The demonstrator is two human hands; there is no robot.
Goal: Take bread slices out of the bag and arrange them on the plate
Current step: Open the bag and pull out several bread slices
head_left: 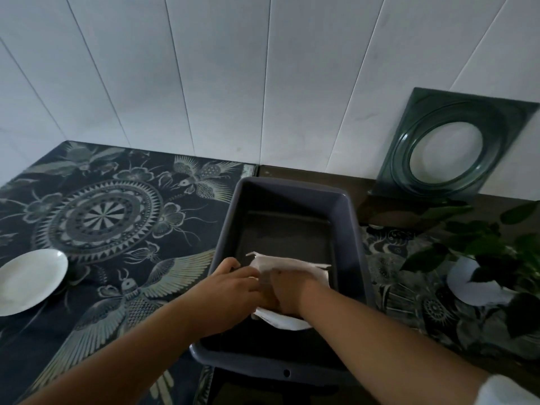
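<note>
A white bread bag (287,266) lies inside a dark grey plastic tub (347,217) in the middle of the table. My left hand (233,283) and my right hand (289,290) are both down in the tub and closed on the bag, side by side. A brownish patch between the hands may be bread, but it is too dim to tell. An empty white plate (27,280) rests at the far left edge of the view, well away from the tub.
The table carries a dark patterned cloth (96,217). A green glass square dish (450,147) leans on the white panelled wall at the back right. A leafy plant in a white pot (479,283) stands right of the tub.
</note>
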